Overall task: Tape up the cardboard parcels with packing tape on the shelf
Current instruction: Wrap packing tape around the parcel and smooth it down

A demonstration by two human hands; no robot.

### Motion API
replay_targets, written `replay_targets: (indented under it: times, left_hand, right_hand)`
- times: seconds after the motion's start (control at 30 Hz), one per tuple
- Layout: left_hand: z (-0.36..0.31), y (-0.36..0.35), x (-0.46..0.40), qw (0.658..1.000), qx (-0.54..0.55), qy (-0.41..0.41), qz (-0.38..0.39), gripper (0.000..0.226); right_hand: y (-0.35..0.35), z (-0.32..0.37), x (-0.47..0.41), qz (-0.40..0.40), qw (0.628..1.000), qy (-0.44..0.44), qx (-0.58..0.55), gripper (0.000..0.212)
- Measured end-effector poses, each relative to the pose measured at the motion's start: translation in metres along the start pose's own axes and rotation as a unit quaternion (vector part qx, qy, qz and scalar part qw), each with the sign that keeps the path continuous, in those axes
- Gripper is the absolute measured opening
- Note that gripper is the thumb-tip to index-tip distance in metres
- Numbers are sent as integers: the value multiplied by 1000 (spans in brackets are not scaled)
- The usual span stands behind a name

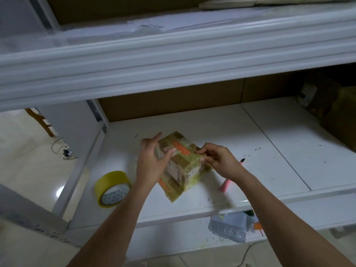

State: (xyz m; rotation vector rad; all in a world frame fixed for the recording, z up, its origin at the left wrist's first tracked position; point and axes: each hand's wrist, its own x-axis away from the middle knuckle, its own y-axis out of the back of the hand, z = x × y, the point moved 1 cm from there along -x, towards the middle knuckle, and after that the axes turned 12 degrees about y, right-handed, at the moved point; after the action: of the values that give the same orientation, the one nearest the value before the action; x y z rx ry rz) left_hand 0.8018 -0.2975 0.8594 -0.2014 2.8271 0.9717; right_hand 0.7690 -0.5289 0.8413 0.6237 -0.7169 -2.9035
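The parcel (181,166) sits just below the middle of the frame, on the white shelf (269,151), turned cornerwise to the shelf's front edge. It is a small cardboard box already wrapped over most of its faces in glossy yellowish tape, with an orange strip running across the top and a small label on the side nearest the camera. It looks light enough to turn with the fingers alone, and stiff: the edges and corners keep their shape under the hands. The taped skin is probably slick, so a flat palm may slide on it; the surer hold would be across two opposite sides or at the corners, where the fingers can hook over an edge.

The left hand (152,160) is at the box's left side, fingers mostly straight and spread, the forefinger pointing up and away. The palm seems to lie against or just beside the box's left face; it curls round nothing. It is somewhat blurred, so exact contact is hard to judge.

The right hand (215,157) is at the box's right upper edge with fingers curled and thumb and fingertips brought together there, seemingly pinching or pressing down a bit of tape on the box; whether a loose tape end is between them I cannot tell.

The roll of tape (112,188) stands on the shelf at lower left, well apart from both hands. A pink cutter (231,180) lies on the shelf just right of the right wrist.
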Motion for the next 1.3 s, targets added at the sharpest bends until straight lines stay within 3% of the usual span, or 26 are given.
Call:
replay_targets:
  times: [0.07,0.17,0.27,0.37,0.47,0.53,0.63,0.77,0.87,1.07,1.3]
  left_hand:
    - [-4,-1,-13,995,-31,39,89,80]
    - [-7,-4,-20,979,2,78,186,79]
    - [-5,-3,-18,980,39,82,176,81]
    - [-2,0,-18,988,-7,79,132,85]
    - [1,5,-20,992,-21,73,98,66]
    - [7,6,-16,987,-30,95,124,59]
    - [11,-1,-6,981,-27,98,163,49]
    - [5,-7,11,976,102,50,185,31]
    - [7,-4,22,975,94,8,200,40]
    - [5,-9,29,972,152,38,175,41]
    - [1,-17,36,972,144,49,179,50]
  right_hand:
    - [0,4,0,0,999,-10,49,24]
    - [-5,21,8,-78,981,-54,168,38]
    - [-19,39,17,-156,974,-117,118,15]
    - [-35,46,20,-147,974,-171,-30,23]
    - [-29,43,18,-274,951,-144,23,14]
    - [-26,43,20,-305,943,-122,50,10]
    - [-39,45,23,-235,964,-113,41,7]
    - [-56,36,27,-96,991,-62,-62,54]
    - [-50,25,28,-93,994,-31,-52,58]
    - [-39,13,26,-120,993,4,19,45]
    - [-22,15,27,-86,996,-19,-35,48]
